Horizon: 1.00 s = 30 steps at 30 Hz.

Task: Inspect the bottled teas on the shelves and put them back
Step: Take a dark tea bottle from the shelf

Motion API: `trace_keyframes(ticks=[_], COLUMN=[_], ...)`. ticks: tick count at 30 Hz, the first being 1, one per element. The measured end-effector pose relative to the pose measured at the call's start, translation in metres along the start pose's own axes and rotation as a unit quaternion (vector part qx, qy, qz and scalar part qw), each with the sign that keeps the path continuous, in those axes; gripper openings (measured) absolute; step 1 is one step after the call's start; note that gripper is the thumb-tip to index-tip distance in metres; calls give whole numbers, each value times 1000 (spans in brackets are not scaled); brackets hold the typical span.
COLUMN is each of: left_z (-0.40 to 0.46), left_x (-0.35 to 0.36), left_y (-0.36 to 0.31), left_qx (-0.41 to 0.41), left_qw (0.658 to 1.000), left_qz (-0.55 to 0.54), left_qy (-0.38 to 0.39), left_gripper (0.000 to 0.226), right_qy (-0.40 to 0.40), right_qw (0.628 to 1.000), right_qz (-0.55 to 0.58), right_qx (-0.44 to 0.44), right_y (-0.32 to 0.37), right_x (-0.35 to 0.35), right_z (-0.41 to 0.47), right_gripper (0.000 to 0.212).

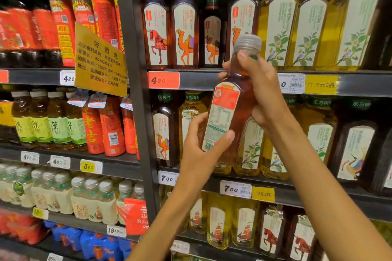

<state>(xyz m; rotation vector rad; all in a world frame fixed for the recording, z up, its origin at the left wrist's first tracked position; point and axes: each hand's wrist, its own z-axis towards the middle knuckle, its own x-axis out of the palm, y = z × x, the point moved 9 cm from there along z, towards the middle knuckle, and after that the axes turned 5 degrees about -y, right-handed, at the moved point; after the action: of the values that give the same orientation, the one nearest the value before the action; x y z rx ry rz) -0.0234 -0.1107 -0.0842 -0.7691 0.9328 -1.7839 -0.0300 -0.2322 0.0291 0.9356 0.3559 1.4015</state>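
Note:
I hold one bottled tea (227, 110) with amber-brown liquid and a grey cap out in front of the shelves, tilted with its back label facing me. My left hand (200, 146) grips its lower part from below, thumb across the label. My right hand (257, 89) curls round its neck and shoulder just under the cap. Behind it, the top shelf (203, 79) carries matching dark tea bottles (184, 27) with camel and horse labels, and there is a gap in that row behind the held bottle.
Yellow-green tea bottles (307, 27) fill the right of the top shelf. More tea bottles line the lower shelves. A dark upright post (131, 70) splits the racks; red drinks (63, 23) and a yellow hanging sign (99, 61) are on the left.

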Motion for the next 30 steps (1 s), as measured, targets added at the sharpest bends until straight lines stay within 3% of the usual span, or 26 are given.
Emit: trace_keyframes(ticks=[4,11,15,18,21,24,30], left_z=[16,58,83,99,117,135,148], left_x=[5,1,-6,2,8,9,-4], left_y=[-16,-69,-104,-107,-102,-90,-80], left_qx=[23,141,225,252,246,208,181], left_qw=[999,988,968,954,948,958,971], left_qz=[11,47,95,154,199,199,152], left_qy=[34,-31,-63,-54,-45,-8,29], left_gripper=[62,37,59,75,79,72,62], right_qy=[29,36,-5,-86,-140,-142,-23], right_qw=[999,995,989,975,954,938,939], right_qz=[37,-17,-49,-101,-166,-240,-308], right_qx=[-27,-94,-142,-180,-207,-206,-153], right_y=[19,65,92,103,107,104,99], right_x=[11,40,48,48,54,58,72], right_z=[14,48,69,80,87,98,114], right_gripper=[24,13,11,33,47,50,46])
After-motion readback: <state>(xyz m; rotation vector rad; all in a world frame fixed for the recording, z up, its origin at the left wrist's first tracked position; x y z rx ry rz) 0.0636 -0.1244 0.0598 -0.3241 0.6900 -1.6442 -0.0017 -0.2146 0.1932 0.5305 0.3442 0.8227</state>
